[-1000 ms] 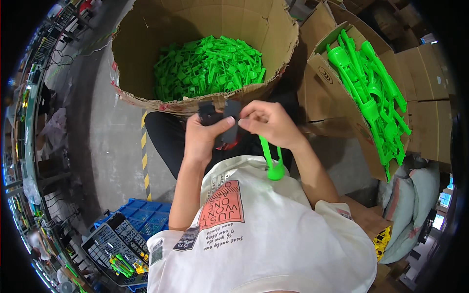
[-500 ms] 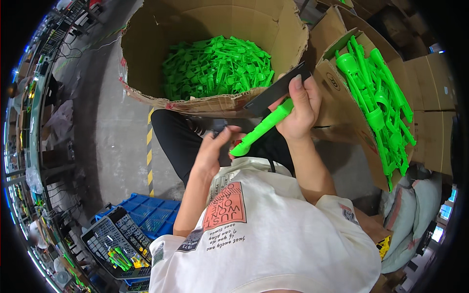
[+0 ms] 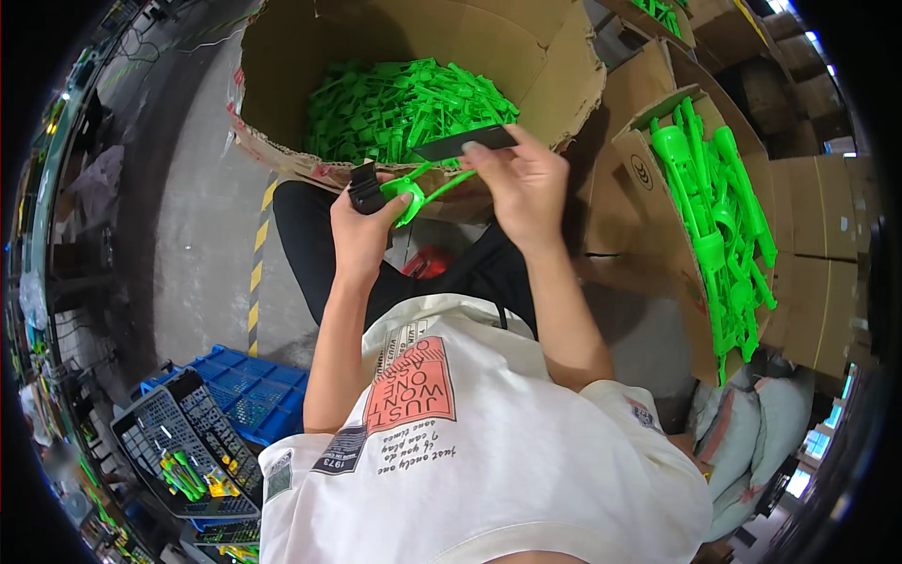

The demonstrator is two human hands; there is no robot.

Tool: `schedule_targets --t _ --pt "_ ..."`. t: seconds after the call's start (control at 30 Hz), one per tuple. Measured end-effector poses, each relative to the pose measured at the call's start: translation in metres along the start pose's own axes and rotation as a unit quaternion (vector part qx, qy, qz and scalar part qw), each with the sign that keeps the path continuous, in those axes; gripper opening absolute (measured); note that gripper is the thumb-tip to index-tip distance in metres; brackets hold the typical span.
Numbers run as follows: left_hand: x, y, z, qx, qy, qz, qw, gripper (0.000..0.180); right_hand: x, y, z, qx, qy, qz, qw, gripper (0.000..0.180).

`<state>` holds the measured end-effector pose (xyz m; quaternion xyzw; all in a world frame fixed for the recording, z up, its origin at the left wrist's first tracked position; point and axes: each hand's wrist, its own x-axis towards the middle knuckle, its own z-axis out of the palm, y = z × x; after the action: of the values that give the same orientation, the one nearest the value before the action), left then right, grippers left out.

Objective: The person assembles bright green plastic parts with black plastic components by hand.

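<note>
My left hand is closed around a green plastic part, its thumb pressed on the part's wide end. A small black block-like piece is at the same fingers. Two thin green arms reach from the part toward my right hand. That hand pinches a thin dark flat plate between thumb and fingers. The plate lies over the arms' far ends, so I cannot tell whether they touch. Both hands are above my lap, at the near rim of a large cardboard box.
Many green plastic parts fill the large box's bottom. On the right, a cardboard carton holds long green pieces. A blue crate and a grey basket stand at lower left. Pale sacks lie at lower right.
The green part has swung from a slant under my right hand to my left hand, its open side now showing. Both hands have moved left and farther out; the dark plate lies flatter.
</note>
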<state>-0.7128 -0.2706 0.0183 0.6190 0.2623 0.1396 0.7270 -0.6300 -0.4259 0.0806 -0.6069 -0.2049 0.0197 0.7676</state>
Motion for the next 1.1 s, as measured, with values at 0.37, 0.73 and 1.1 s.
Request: schedule_targets --t 0.37,0.73,1.1 --pt "-0.006 0.0 -0.007 -0.076 -0.014 -0.147 0.986 0.02 -0.015 0.034 0.011 -0.13 0.018 0.033 0.991 0.014" --pt "-0.01 -0.012 0.002 -0.071 0.023 -0.113 0.991 0.022 -0.027 0.041 0.015 -0.184 0.033 -0.02 0.982 0.033" --pt "-0.01 -0.011 0.005 -0.116 0.034 -0.093 0.988 0.018 -0.033 0.038 0.018 -0.371 0.061 -0.246 0.893 0.021"
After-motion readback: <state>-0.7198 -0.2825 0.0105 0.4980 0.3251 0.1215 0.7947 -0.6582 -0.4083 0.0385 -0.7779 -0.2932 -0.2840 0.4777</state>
